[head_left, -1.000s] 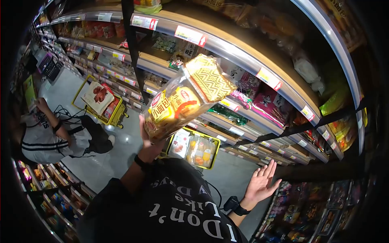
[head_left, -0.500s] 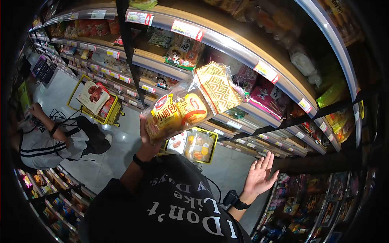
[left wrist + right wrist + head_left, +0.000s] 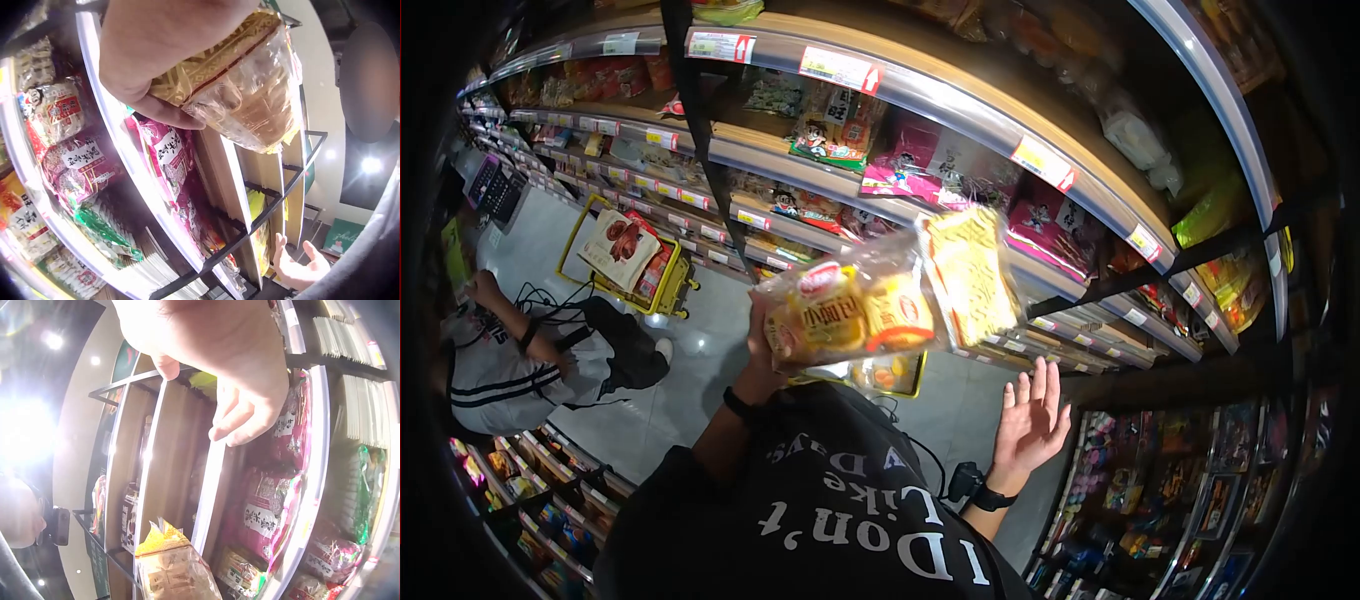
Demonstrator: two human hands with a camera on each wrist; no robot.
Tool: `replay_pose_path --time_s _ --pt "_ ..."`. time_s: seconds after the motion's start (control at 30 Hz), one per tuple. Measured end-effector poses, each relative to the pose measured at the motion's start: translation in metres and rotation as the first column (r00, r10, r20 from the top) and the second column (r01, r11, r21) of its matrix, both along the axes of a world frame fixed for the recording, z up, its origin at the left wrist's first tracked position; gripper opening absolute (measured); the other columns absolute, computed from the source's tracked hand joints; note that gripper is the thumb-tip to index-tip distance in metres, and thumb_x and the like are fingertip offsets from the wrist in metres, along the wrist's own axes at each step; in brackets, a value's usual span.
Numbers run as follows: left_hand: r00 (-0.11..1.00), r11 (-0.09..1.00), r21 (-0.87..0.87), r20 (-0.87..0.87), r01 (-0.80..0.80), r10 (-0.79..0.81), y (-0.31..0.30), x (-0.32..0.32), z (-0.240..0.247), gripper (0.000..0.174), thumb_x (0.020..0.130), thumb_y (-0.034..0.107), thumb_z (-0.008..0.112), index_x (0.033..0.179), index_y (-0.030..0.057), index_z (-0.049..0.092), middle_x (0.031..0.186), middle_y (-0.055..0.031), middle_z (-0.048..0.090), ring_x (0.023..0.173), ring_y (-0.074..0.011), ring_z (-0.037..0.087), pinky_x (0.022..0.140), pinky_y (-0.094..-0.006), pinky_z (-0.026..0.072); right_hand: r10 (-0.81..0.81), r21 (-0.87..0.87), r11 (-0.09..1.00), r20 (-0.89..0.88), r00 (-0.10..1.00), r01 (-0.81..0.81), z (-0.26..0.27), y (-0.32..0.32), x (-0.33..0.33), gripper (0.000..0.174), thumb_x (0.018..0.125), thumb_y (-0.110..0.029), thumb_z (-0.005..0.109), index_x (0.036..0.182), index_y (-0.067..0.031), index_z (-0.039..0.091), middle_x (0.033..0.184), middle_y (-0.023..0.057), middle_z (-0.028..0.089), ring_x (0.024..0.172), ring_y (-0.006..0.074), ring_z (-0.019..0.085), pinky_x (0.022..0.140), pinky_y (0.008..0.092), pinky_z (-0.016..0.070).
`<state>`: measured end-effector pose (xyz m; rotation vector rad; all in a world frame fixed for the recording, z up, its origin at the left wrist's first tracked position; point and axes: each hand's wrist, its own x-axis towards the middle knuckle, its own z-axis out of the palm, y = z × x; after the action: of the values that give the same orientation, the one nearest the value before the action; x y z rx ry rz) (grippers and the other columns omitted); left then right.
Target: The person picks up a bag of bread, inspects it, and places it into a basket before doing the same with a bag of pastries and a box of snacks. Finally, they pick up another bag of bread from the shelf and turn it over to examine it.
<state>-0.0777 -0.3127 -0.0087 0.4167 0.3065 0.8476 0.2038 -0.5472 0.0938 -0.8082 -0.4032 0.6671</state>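
My left hand [image 3: 762, 335] grips one end of a clear bag of small breads [image 3: 840, 318], with yellow labels and a gold zigzag-patterned end. The bag lies nearly level in front of the shelves, its patterned end pointing toward my right side. In the left wrist view the fingers [image 3: 169, 112] curl against the clear and gold wrapper [image 3: 256, 103]. My right hand [image 3: 1030, 425] is raised to the right of the bag, palm up and fingers spread, holding nothing. The right wrist view shows the same bag [image 3: 178, 572] below and apart from that hand [image 3: 231, 375].
Shelves with price tags [image 3: 840, 68] curve across the front, holding pink snack packs [image 3: 1050, 235] and other bags. A yellow basket [image 3: 918, 378] with packages is partly hidden below the bag. At left, a person [image 3: 530, 350] is near a yellow wheeled basket [image 3: 668, 300].
The bag has tilted from a steep slant to nearly level, its patterned end swinging down and right. My right hand has shifted slightly upward and left, still with spread fingers.
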Motion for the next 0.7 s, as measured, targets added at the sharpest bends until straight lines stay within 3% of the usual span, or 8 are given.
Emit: replay_pose_path --time_s 0.13,0.17,0.2,0.3,0.43,0.53,0.57,0.7 --pt "0.976 0.990 0.116 -0.211 0.086 -0.060 -0.004 0.003 0.008 0.079 0.102 0.068 0.030 0.153 0.0067 0.036 0.148 -0.0157 0.049 0.136 -0.0314 0.051 0.114 -0.0491 0.0422 0.099 -0.237 0.971 0.243 0.965 -0.040 0.007 0.011 -0.013 0.075 0.100 -0.050 0.047 0.156 -0.0013 0.034 0.157 0.0182 0.041 0.133 0.0261 0.050 0.112 0.0428 0.0388" --pt "0.987 0.982 0.182 -0.159 0.050 -0.021 -0.006 0.006 0.003 0.075 0.103 0.061 0.042 0.152 0.0041 0.036 0.143 -0.0136 0.053 0.130 -0.0267 0.055 0.111 -0.0430 0.0457 0.114 -0.262 0.964 0.269 0.956 -0.041 0.004 0.013 -0.016 0.076 0.100 -0.050 0.048 0.156 -0.0006 0.034 0.156 0.0176 0.043 0.134 0.0266 0.050 0.113 0.0425 0.0386" --pt "0.977 0.971 0.231 -0.211 0.066 -0.016 -0.008 0.009 0.005 0.072 0.104 0.057 0.045 0.151 0.0036 0.037 0.142 -0.0130 0.053 0.129 -0.0251 0.055 0.111 -0.0415 0.0450 0.127 -0.287 0.957 0.295 0.947 -0.039 -0.003 0.013 -0.017 0.076 0.100 -0.050 0.048 0.156 0.0000 0.034 0.155 0.0169 0.044 0.135 0.0270 0.050 0.113 0.0422 0.0385" --pt "0.936 0.908 0.379 -0.350 0.181 -0.040 -0.012 0.013 0.006 0.059 0.106 0.041 0.051 0.149 0.0017 0.038 0.138 -0.0097 0.053 0.125 -0.0174 0.053 0.107 -0.0351 0.0440 0.168 -0.407 0.908 0.135 0.977 -0.100 -0.028 -0.003 -0.014 0.060 0.099 -0.037 0.058 0.142 0.0030 0.048 0.137 0.0146 0.059 0.122 0.0242 0.060 0.105 0.0392 0.0463" --pt "0.886 0.923 0.308 -0.459 0.232 -0.069 -0.017 0.014 0.003 0.055 0.107 0.038 0.047 0.148 0.0019 0.039 0.135 -0.0064 0.054 0.120 -0.0121 0.052 0.099 -0.0312 0.0460 0.156 -0.456 0.882 0.042 0.987 -0.120 -0.021 0.000 -0.016 0.050 0.100 -0.032 0.060 0.136 0.0017 0.053 0.127 0.0135 0.065 0.110 0.0216 0.065 0.097 0.0361 0.0502" --pt "0.846 0.890 0.399 -0.532 0.222 0.027 -0.021 0.013 -0.009 0.053 0.108 0.035 0.045 0.150 0.0026 0.038 0.134 -0.0060 0.055 0.120 -0.0118 0.052 0.101 -0.0310 0.0448 0.073 -0.474 0.877 -0.034 0.997 -0.081 -0.013 0.008 -0.021 0.045 0.101 -0.033 0.058 0.132 -0.0001 0.056 0.124 0.0123 0.067 0.109 0.0212 0.066 0.095 0.0359 0.0516" --pt "0.823 0.916 0.321 -0.568 0.240 -0.017 -0.021 0.009 -0.017 0.059 0.105 0.032 0.051 0.153 0.0033 0.034 0.137 -0.0070 0.054 0.123 -0.0140 0.051 0.104 -0.0331 0.0430 0.044 -0.476 0.877 -0.054 0.998 -0.064 -0.012 0.011 -0.021 0.044 0.101 -0.034 0.058 0.131 -0.0007 0.057 0.123 0.0120 0.067 0.108 0.0211 0.066 0.095 0.0358 0.0521" --pt "0.886 0.815 0.505 -0.463 0.286 -0.024 -0.016 0.014 0.009 0.071 0.098 0.025 0.064 0.156 0.0043 0.029 0.142 -0.0102 0.051 0.131 -0.0179 0.048 0.108 -0.0356 0.0404 -0.110 -0.473 0.881 -0.206 0.972 0.000 -0.008 0.013 -0.018 0.037 0.101 -0.028 0.058 0.127 -0.0011 0.060 0.118 0.0113 0.069 0.104 0.0204 0.068 0.090 0.0359 0.0551"
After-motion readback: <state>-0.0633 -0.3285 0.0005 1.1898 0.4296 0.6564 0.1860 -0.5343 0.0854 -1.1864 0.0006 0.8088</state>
